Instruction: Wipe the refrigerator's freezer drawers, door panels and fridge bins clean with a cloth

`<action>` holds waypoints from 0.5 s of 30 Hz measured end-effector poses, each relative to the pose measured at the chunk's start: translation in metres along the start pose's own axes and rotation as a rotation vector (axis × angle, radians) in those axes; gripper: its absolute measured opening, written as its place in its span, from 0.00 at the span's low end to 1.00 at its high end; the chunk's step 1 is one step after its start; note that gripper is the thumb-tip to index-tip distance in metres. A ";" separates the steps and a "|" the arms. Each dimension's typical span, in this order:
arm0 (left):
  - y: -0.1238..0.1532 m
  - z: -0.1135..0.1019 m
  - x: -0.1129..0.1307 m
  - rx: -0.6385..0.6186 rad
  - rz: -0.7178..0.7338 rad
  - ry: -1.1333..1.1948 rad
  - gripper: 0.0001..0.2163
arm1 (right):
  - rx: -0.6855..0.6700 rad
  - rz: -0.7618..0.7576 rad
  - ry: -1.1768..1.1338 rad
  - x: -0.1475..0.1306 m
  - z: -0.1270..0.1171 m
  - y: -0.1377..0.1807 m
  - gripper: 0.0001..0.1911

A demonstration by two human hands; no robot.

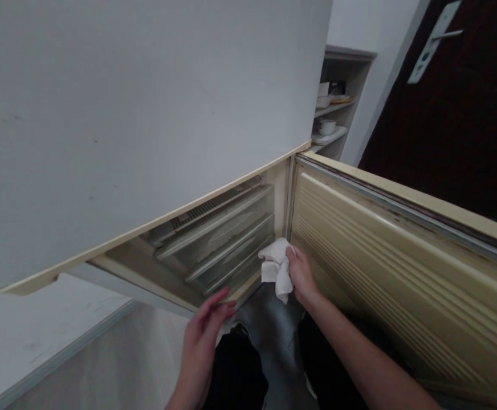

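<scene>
Right hand point(300, 274) grasping cloth point(279, 266), bulk hanging left of grip, just beside door point(402, 256). Left hand point(203, 327) loosely curled, seemingly empty, nearer drawers point(223, 239).

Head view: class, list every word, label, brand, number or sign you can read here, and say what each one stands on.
None: no text can be read.
Cloth, open door, drawers: no lettering that can be made out.
Lock plate: any marks are too small to read.
Things on the shelves: too small and blurred to tell.
</scene>
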State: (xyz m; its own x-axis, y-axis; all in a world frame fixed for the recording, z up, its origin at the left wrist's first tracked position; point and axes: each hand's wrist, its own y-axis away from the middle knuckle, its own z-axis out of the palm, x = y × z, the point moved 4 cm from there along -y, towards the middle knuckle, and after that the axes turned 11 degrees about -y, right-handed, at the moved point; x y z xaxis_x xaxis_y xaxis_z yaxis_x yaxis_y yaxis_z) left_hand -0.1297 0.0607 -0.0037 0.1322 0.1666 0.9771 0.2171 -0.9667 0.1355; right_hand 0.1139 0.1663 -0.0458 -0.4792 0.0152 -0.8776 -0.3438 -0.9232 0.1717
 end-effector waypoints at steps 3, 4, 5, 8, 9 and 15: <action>-0.051 0.025 0.045 0.083 -0.202 0.607 0.08 | 0.019 -0.050 0.021 -0.003 -0.011 -0.008 0.24; -0.067 0.033 0.057 0.105 -0.249 0.747 0.06 | 0.032 -0.058 0.017 -0.004 -0.013 -0.010 0.24; -0.081 0.038 0.067 0.101 -0.267 0.793 0.05 | 0.041 -0.058 0.008 -0.005 -0.015 -0.013 0.24; -0.112 0.046 0.086 0.063 -0.323 0.872 0.07 | 0.050 -0.034 -0.023 -0.004 -0.013 -0.017 0.25; -0.117 0.046 0.090 0.045 -0.342 0.892 0.10 | 0.049 -0.027 -0.033 -0.003 -0.012 -0.019 0.26; -0.124 0.047 0.099 0.059 -0.392 0.921 0.20 | 0.111 -0.131 -0.048 -0.015 -0.021 -0.033 0.24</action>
State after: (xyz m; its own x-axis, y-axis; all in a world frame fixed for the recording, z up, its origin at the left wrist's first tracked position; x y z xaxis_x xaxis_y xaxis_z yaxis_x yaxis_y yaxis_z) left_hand -0.0985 0.2064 0.0684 -0.7539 0.2321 0.6146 0.1356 -0.8604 0.4913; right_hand 0.1492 0.1885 -0.0476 -0.4613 0.1535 -0.8739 -0.4915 -0.8642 0.1076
